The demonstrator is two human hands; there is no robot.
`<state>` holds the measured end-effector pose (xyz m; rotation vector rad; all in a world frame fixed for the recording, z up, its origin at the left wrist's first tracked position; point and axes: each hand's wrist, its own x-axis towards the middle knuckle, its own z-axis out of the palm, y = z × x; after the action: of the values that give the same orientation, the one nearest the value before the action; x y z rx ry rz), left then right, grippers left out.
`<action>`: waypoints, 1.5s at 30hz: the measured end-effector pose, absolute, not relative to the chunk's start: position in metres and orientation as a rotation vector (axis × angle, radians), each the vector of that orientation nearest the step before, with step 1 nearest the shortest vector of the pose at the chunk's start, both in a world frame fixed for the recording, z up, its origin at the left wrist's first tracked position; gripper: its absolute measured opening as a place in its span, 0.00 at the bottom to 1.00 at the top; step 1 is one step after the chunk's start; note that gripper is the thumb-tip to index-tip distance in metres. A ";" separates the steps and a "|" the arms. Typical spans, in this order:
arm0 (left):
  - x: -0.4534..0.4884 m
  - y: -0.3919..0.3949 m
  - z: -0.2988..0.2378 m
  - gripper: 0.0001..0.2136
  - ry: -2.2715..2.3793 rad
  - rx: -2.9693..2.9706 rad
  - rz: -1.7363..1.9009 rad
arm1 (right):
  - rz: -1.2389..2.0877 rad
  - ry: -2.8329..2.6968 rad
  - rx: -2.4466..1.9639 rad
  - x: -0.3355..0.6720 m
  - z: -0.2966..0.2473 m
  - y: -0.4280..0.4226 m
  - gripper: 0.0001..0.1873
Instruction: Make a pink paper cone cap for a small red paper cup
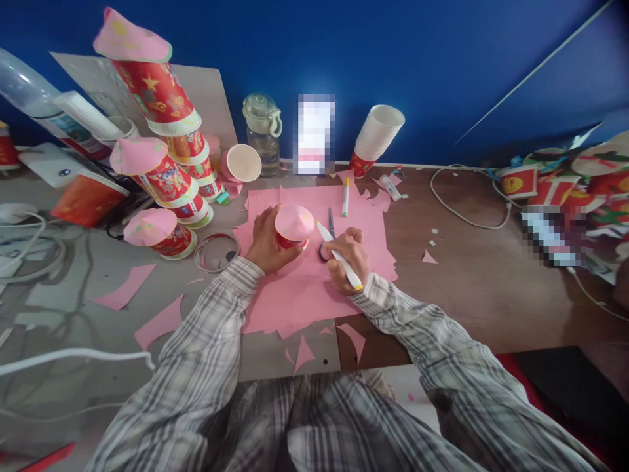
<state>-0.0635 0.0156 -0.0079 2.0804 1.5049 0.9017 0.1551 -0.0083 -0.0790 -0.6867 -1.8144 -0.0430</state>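
Between the fingers and thumb of my left hand (269,242) is a red paper cup (291,243), topped by a pink paper cone (295,221) with faint yellow marks. My right hand (350,257) grips a white marker (345,263) with a yellow end, its tip pointing at the cone's right edge, close to it. Scissors (331,223) lie partly hidden by my right hand on stacked pink paper sheets (314,298). Another marker (346,196), white with yellow and green ends, rests on the sheets farther back.
Stacked red cups with pink cones (170,180) stand at the left, near a roll of tape (217,253). A glass bottle (263,134), a lit screen (314,134) and nested paper cups (377,139) line the blue wall. Paper scraps (125,286) lie around; a cable (472,219) loops at right.
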 end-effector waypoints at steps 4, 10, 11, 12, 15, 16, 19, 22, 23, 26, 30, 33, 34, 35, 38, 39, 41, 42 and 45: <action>-0.061 0.015 -0.007 0.34 1.505 2.038 0.895 | -0.083 -1.804 -0.619 0.152 -0.080 -0.009 0.22; -0.059 0.017 -0.014 0.49 1.527 2.167 0.882 | -0.049 -1.872 -0.699 0.154 -0.092 -0.012 0.30; -0.060 0.016 -0.014 0.51 1.499 2.182 0.878 | -0.041 -1.882 -0.715 0.155 -0.093 -0.012 0.30; -0.061 0.016 -0.013 0.52 1.470 2.176 0.877 | -0.039 -1.887 -0.714 0.156 -0.094 -0.011 0.29; -0.064 0.014 -0.009 0.46 1.371 2.131 0.889 | -0.040 -1.878 -0.615 0.156 -0.090 -0.010 0.24; -0.064 0.014 -0.009 0.43 1.348 2.123 0.894 | -0.035 -1.870 -0.572 0.156 -0.088 -0.010 0.22; -0.062 0.015 -0.012 0.33 1.369 2.112 0.896 | -0.037 -1.875 -0.515 0.154 -0.082 -0.009 0.21; -0.060 0.017 -0.019 0.32 1.434 2.132 0.882 | -0.058 -1.894 -0.541 0.154 -0.079 -0.009 0.20; -0.060 0.018 -0.021 0.33 1.439 2.150 0.881 | -0.060 -1.895 -0.549 0.154 -0.080 -0.009 0.20; -0.060 0.019 -0.023 0.34 1.432 2.182 0.875 | -0.054 -1.895 -0.555 0.155 -0.084 -0.009 0.21; -0.060 0.019 -0.022 0.33 1.432 2.179 0.863 | -0.065 -1.898 -0.633 0.155 -0.090 -0.008 0.27; -0.060 0.018 -0.021 0.34 1.438 2.168 0.870 | -0.052 -1.873 -0.629 0.152 -0.089 -0.007 0.27; -0.060 0.018 -0.022 0.34 1.438 2.168 0.872 | -0.040 -1.867 -0.613 0.151 -0.088 -0.007 0.27; -0.060 0.018 -0.022 0.34 1.439 2.170 0.870 | -0.030 -1.863 -0.600 0.151 -0.086 -0.007 0.26; -0.060 0.018 -0.023 0.33 1.441 2.175 0.867 | -0.014 -1.861 -0.603 0.150 -0.085 -0.008 0.27; -0.060 0.018 -0.023 0.33 1.441 2.174 0.871 | -0.012 -1.863 -0.615 0.151 -0.085 -0.008 0.29; -0.060 0.018 -0.022 0.33 1.439 2.173 0.882 | -0.012 -1.876 -0.648 0.151 -0.086 -0.008 0.32; -0.060 0.018 -0.022 0.33 1.437 2.174 0.886 | -0.016 -1.890 -0.665 0.151 -0.087 -0.008 0.33; -0.061 0.018 -0.021 0.32 1.430 2.183 0.888 | -0.062 -1.925 -0.661 0.150 -0.086 -0.008 0.31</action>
<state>-0.0606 0.0180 -0.0215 2.1833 1.4298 0.8877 0.1501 -0.0078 -0.0860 -0.6606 -1.9246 -0.0622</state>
